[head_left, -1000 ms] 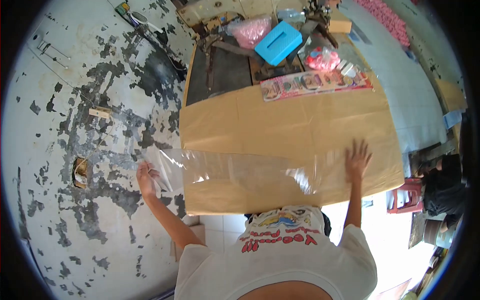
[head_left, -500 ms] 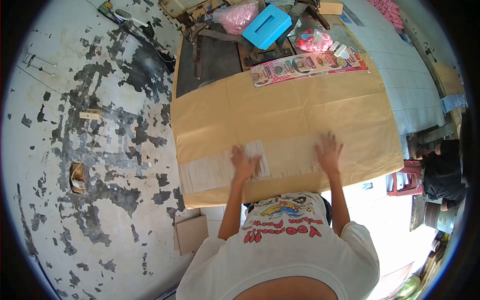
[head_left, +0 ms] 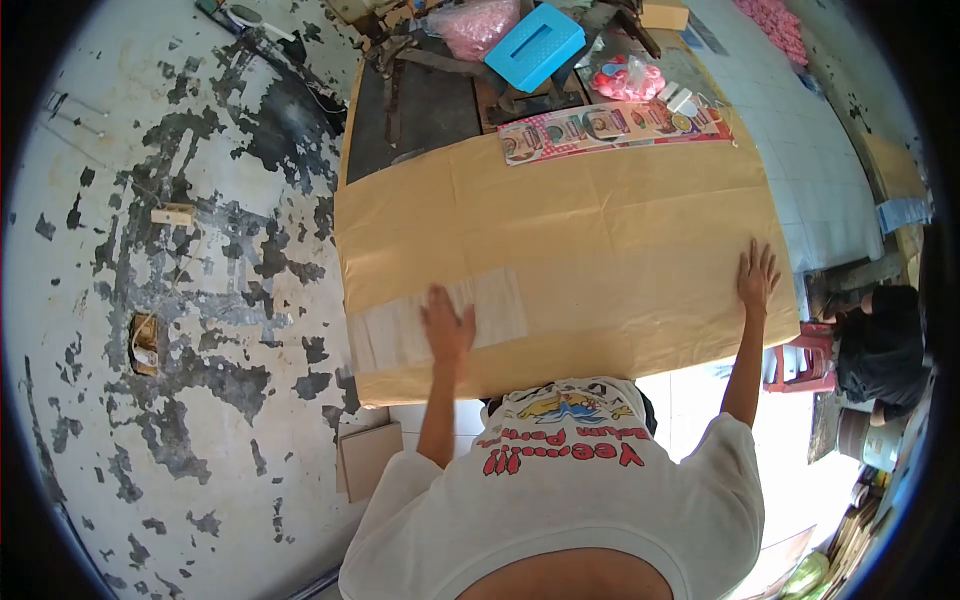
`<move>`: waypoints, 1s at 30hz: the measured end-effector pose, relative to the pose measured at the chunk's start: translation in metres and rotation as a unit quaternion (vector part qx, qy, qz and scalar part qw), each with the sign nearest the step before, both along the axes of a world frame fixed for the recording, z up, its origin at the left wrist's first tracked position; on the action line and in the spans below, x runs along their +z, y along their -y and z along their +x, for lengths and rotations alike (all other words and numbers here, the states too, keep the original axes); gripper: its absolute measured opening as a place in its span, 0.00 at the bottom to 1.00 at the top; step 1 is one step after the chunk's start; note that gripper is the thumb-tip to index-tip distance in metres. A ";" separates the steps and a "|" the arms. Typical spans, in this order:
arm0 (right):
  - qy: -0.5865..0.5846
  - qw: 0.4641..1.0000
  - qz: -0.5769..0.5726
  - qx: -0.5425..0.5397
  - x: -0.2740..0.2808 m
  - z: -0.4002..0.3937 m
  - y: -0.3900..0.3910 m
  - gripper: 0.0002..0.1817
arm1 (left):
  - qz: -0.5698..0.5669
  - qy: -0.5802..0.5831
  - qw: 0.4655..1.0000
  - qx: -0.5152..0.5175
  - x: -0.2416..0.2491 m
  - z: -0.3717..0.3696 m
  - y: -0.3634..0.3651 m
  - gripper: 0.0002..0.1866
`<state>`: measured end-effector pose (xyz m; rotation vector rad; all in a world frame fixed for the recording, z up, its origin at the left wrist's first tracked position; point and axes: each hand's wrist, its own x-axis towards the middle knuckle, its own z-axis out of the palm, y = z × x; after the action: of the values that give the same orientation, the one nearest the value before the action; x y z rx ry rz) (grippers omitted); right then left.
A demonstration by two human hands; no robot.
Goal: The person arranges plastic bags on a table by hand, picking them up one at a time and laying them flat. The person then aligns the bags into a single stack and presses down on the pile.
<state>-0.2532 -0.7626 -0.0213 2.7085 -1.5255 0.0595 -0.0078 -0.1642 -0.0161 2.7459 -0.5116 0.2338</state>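
Note:
Brown paper (head_left: pixel 560 220) covers most of the table, with faint creases across it. At its lower left lies a pale whitish rectangular strip (head_left: pixel 400 325). My left hand (head_left: pixel 447 325) is over the right part of this strip, fingers spread and slightly blurred, holding nothing. Far to the right, my right hand (head_left: pixel 757 277) rests flat near the paper's right edge, its fingers apart and nothing in it.
Along the table's far side are a patterned printed strip (head_left: pixel 615 130), a blue plastic basket (head_left: pixel 535 47), pink items in a bag (head_left: pixel 628 79) and a pink bag (head_left: pixel 475 30). At the right, a person in black (head_left: pixel 880 345) is near a red stool (head_left: pixel 815 358).
My right hand has moved right to the paper's edge. My left hand has shifted left over the pale strip. The whitish area between the hands no longer shows beyond the strip's right end.

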 end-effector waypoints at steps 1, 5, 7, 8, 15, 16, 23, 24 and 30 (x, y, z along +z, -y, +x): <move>0.004 1.000 -0.002 -0.009 -0.003 -0.002 0.006 0.31 | -0.007 -0.002 1.000 0.007 0.003 0.011 -0.020 0.36; 0.018 1.000 -0.022 -0.009 -0.010 0.006 0.002 0.31 | 0.060 -0.056 0.996 0.025 -0.011 0.040 -0.055 0.39; 0.030 0.999 -0.025 -0.013 -0.006 0.003 -0.001 0.31 | 0.033 -0.120 0.992 0.031 0.026 0.014 -0.003 0.43; 0.031 0.999 -0.027 -0.012 -0.007 0.002 -0.003 0.31 | 0.055 -0.119 0.991 0.013 0.025 0.000 0.022 0.45; 0.043 0.998 -0.038 -0.015 -0.004 0.000 -0.004 0.30 | 0.240 0.168 0.954 0.059 -0.094 -0.016 0.092 0.48; 0.052 0.998 -0.038 -0.011 -0.004 0.000 -0.005 0.30 | 0.157 0.061 0.985 0.048 -0.070 -0.018 0.096 0.47; 0.032 0.999 -0.024 -0.029 -0.002 0.004 -0.004 0.30 | 0.065 -0.141 0.988 0.003 0.019 -0.031 0.107 0.42; 0.033 0.999 -0.018 -0.029 -0.003 0.006 -0.003 0.30 | 0.076 -0.134 0.988 -0.004 0.014 -0.032 0.111 0.41; 0.000 0.995 0.002 -0.104 0.009 0.027 -0.010 0.30 | 0.160 -0.006 0.987 -0.026 0.006 -0.014 0.124 0.18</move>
<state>-0.2266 -0.7523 -0.0126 2.5342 -1.7990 0.0521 -0.0213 -0.2885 -0.0101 3.0358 -0.6679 0.1323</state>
